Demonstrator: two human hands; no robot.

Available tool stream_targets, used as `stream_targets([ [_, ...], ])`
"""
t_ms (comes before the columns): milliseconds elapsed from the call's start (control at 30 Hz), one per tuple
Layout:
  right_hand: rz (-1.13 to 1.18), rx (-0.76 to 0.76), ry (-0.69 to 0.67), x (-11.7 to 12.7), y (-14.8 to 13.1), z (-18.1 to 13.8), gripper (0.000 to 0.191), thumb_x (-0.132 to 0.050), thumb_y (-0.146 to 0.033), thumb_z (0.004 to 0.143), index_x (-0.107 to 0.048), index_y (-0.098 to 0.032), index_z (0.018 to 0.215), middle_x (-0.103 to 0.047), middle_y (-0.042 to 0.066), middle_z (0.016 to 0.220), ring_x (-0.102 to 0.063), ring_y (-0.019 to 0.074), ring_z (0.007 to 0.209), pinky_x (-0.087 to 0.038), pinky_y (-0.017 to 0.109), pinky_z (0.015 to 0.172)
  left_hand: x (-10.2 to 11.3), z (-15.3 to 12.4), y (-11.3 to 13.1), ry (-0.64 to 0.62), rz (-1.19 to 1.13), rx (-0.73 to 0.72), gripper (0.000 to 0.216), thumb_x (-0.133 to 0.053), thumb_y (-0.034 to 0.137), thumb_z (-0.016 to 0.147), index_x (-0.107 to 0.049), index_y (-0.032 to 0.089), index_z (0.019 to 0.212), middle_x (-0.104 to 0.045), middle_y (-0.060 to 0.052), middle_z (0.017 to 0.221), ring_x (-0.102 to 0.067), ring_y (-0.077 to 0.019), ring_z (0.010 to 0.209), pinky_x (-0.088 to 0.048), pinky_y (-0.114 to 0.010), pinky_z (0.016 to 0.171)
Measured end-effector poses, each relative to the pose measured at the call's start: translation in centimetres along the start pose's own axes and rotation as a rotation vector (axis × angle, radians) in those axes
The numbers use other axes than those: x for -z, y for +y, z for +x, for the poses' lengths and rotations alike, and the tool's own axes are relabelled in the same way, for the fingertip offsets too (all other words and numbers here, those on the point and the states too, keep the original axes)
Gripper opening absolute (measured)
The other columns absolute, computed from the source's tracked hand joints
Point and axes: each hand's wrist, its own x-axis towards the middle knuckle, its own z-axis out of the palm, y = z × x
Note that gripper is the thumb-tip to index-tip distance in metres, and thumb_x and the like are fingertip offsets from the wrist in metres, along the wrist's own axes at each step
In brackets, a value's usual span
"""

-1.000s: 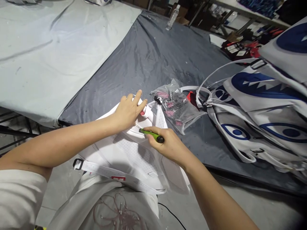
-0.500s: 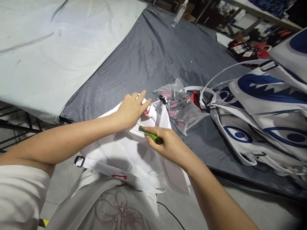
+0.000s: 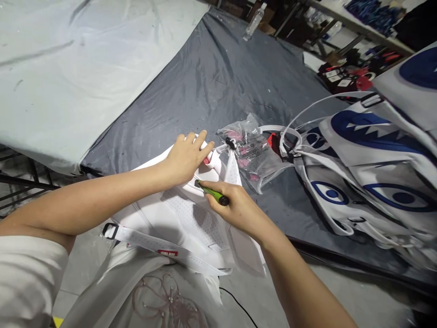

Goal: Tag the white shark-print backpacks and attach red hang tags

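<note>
A white backpack (image 3: pixel 193 218) with perforated panels and loose straps lies at the table's front edge, against my lap. My left hand (image 3: pixel 186 157) rests on the bag's upper part, fingers spread and pressing down. In my right hand (image 3: pixel 235 205) is a short green tool with black ends (image 3: pixel 215 194), gripped between thumb and fingers. Its dark tip meets the bag just below my left palm; the exact kind of tool is unclear. A strap with a black buckle (image 3: pixel 110 231) and a red label (image 3: pixel 167 253) crosses the bag's near side.
A clear plastic bag with pink and black contents (image 3: pixel 251 155) lies right of my hands. Grey-and-blue backpacks with eye and teeth patterns (image 3: pixel 372 182) are piled at right. A clear bottle (image 3: pixel 254 22) stands at the back of the dark table cover (image 3: pixel 191 91).
The whole view has shifted slightly, so the piled backpacks appear a little farther left. My hands, the green tool and the white backpack keep nearly the same arrangement.
</note>
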Motion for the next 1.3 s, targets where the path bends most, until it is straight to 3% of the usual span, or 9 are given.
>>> stream_targets([
  [300,0.136,-0.065,0.103,-1.3,0.3,-0.4,0.036,-0.054,-0.028,0.088,-0.071,-0.020,0.118,-0.074,0.007,0.114,-0.071,0.0233,0.098,-0.054,0.036,0.088,0.0,-0.1,0.1,0.010,0.001,-0.007,0.073,-0.061,0.031,0.087,-0.029,0.019,0.152,-0.023,-0.018,0.162,-0.043,-0.0354,0.131,-0.039,-0.044,0.097],
  [467,0.295,-0.097,0.202,-2.6,0.4,-0.7,0.038,-0.055,-0.033,0.088,-0.072,-0.016,0.117,-0.073,0.008,0.117,-0.069,0.0237,0.106,-0.052,0.035,0.095,0.0,-0.2,0.0,0.037,-0.002,-0.012,0.071,-0.059,0.030,0.088,-0.031,0.018,0.151,-0.026,-0.019,0.160,-0.044,-0.0360,0.129,-0.040,-0.045,0.095],
  [667,0.368,-0.201,0.340,-3.9,-0.2,-0.7,0.041,-0.055,-0.041,0.087,-0.074,-0.015,0.113,-0.076,0.007,0.104,-0.070,0.0214,0.086,-0.053,0.030,0.075,0.1,-0.3,0.1,0.016,-0.017,0.003,0.073,-0.061,0.031,0.087,-0.030,0.019,0.152,-0.024,-0.018,0.162,-0.043,-0.0351,0.130,-0.038,-0.043,0.097],
  [867,0.300,-0.294,0.384,-4.4,-1.0,-0.8,0.040,-0.054,-0.041,0.087,-0.076,-0.016,0.108,-0.074,0.004,0.075,-0.064,0.0182,0.064,-0.046,0.028,0.059,0.0,-0.3,0.1,0.034,-0.014,0.003,0.072,-0.060,0.029,0.087,-0.029,0.020,0.152,-0.024,-0.017,0.162,-0.043,-0.0348,0.130,-0.039,-0.044,0.096],
  [1300,0.257,-0.268,0.415,-4.6,-1.9,-0.7,0.038,-0.051,-0.038,0.086,-0.076,-0.019,0.109,-0.077,0.006,0.087,-0.069,0.0211,0.072,-0.050,0.029,0.064,0.0,-0.5,0.0,0.039,-0.008,-0.002,0.074,-0.061,0.031,0.087,-0.028,0.020,0.152,-0.023,-0.019,0.162,-0.042,-0.0360,0.131,-0.038,-0.045,0.096],
])
